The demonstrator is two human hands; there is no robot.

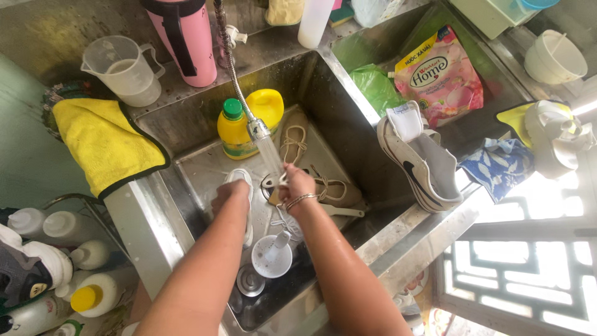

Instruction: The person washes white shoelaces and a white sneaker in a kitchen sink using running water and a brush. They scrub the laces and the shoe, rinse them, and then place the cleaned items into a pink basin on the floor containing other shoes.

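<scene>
1. The left hand [229,194] is closed around a white shoe [244,186], fingers wrapped over its side, holding it down in the steel sink [186,168].
2. The right hand [296,184] is curled shut on a small item under the water; what it grips is too hidden to tell. A metal bracelet [300,200] sits on that wrist.
3. Just above the right hand hangs the spray head [262,138] of a flexible hose, its stream falling between the two hands.
4. Beside the right hand, on its far side, lie two beige sandals [323,186] in the basin.
5. Beyond both hands stands a yellow bottle with a green cap [235,132].
6. Nearer the person than the hands sit a white cup with a brush in it [271,256] and the drain strainer [250,281].
7. Well to the left of the left hand, a yellow cloth [102,143] drapes over the sink edge.
8. Well to the right of the right hand, a white sneaker [420,165] leans on the rim.
</scene>
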